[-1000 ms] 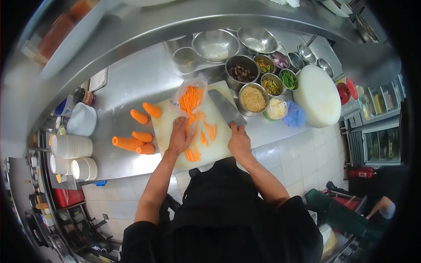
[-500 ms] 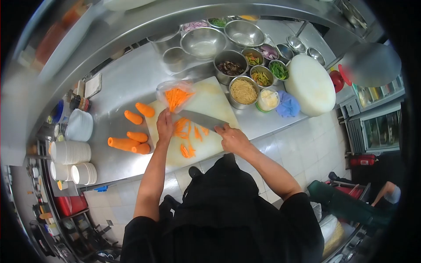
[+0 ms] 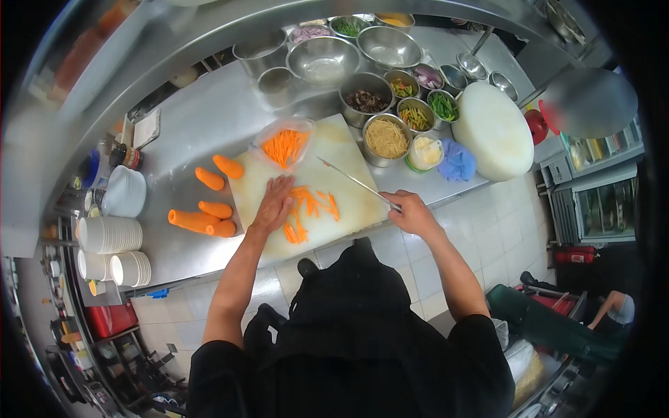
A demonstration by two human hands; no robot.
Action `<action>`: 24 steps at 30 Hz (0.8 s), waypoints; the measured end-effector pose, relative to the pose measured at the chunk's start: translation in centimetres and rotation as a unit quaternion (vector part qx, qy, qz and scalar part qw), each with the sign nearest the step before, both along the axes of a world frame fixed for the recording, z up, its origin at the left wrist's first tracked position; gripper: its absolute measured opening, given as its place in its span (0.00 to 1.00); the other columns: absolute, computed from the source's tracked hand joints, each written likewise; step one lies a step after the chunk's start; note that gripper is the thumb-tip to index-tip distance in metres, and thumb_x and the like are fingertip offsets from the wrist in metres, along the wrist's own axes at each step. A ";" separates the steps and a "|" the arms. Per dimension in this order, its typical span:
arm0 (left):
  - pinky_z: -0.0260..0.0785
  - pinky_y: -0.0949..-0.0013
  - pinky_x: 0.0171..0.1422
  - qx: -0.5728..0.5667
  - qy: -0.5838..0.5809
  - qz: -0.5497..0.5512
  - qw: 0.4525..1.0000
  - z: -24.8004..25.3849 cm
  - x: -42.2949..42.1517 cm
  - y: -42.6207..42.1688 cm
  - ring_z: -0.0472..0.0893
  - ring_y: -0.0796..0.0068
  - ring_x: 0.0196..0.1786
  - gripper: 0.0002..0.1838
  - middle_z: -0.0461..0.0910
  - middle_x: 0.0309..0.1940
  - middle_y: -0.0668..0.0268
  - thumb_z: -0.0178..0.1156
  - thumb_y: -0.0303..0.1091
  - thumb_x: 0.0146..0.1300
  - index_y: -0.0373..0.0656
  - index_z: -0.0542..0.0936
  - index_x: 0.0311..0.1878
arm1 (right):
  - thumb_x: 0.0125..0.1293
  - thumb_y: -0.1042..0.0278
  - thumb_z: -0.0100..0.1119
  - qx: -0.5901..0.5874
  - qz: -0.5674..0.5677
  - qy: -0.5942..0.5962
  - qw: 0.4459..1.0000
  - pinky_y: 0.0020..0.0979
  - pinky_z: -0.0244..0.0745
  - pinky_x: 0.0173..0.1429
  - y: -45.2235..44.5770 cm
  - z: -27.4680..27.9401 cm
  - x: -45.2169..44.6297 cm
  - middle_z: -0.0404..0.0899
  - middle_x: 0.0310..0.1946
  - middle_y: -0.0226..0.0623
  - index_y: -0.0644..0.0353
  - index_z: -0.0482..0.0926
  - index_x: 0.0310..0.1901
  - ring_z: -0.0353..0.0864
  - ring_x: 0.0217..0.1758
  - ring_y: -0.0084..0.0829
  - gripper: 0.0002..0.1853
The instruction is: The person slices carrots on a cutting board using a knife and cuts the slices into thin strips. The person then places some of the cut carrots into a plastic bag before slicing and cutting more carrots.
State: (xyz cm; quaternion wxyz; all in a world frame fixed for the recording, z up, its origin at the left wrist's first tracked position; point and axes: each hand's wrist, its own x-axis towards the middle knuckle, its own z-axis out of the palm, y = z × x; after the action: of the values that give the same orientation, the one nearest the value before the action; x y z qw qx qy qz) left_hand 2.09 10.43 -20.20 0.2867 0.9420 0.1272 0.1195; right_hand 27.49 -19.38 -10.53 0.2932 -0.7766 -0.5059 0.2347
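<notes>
My left hand (image 3: pixel 274 200) lies on the white cutting board (image 3: pixel 338 146), fingers stretched out, touching the left side of some loose carrot slices (image 3: pixel 306 203). In my right hand (image 3: pixel 414 212), at the board's right edge, is the handle of a kitchen knife (image 3: pixel 354 180). Its blade is turned nearly edge-on to me and points up and left over the board. Beyond my left hand, an open clear plastic bag (image 3: pixel 311 128) holds carrot strips (image 3: pixel 284 148). Several peeled carrots (image 3: pixel 195 221) rest on the steel counter left of the board.
Behind the board stand steel pots and bowls, among them a pot of pale strips (image 3: pixel 386 138) and a pot of dark pieces (image 3: pixel 366 102). A thick round white block (image 3: pixel 493 132) and a blue crumpled bag (image 3: pixel 457 161) are rightward. Stacked white bowls (image 3: pixel 111 236) stand left.
The knife has moved right, away from the bag, and its blade has turned edge-on. My left hand has left the bag's edge and come down beside the slices, fingers spreading.
</notes>
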 end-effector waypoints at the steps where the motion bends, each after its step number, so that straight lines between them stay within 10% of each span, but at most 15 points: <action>1: 0.41 0.48 0.81 0.000 0.001 -0.001 1.000 0.6 -0.1 -0.4 0.56 0.41 0.75 0.31 0.64 0.71 0.45 0.44 0.46 0.74 0.32 0.63 0.71 | 0.55 0.73 0.55 0.027 -0.004 0.065 0.997 0.42 0.77 0.49 -0.2 -0.8 0.2 0.80 0.36 0.50 0.53 0.79 0.60 0.81 0.41 0.49 0.27; 15: 0.58 0.50 0.72 0.037 -0.084 0.154 0.984 1.0 4.6 1.9 0.66 0.43 0.67 0.24 0.67 0.64 0.42 0.53 0.19 0.55 0.33 0.77 0.58 | 0.57 0.74 0.54 0.001 -0.036 -0.006 0.999 0.45 0.75 0.52 -0.2 -0.9 -1.8 0.78 0.37 0.51 0.51 0.79 0.60 0.79 0.44 0.51 0.26; 24: 0.52 0.43 0.74 0.095 -0.029 0.146 0.984 0.7 3.6 -0.8 0.64 0.40 0.68 0.13 0.65 0.67 0.40 0.56 0.30 0.64 0.34 0.82 0.47 | 0.56 0.73 0.54 -0.014 -0.025 -0.013 1.000 0.46 0.75 0.53 -0.4 -0.2 -1.8 0.79 0.37 0.51 0.52 0.79 0.60 0.79 0.45 0.53 0.27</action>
State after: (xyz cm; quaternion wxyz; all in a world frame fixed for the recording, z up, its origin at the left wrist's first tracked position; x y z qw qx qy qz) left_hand 5.68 9.65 -19.50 0.1788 0.9325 0.2428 0.1987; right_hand 25.74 -19.73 -10.70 0.2819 -0.7956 -0.4870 0.2245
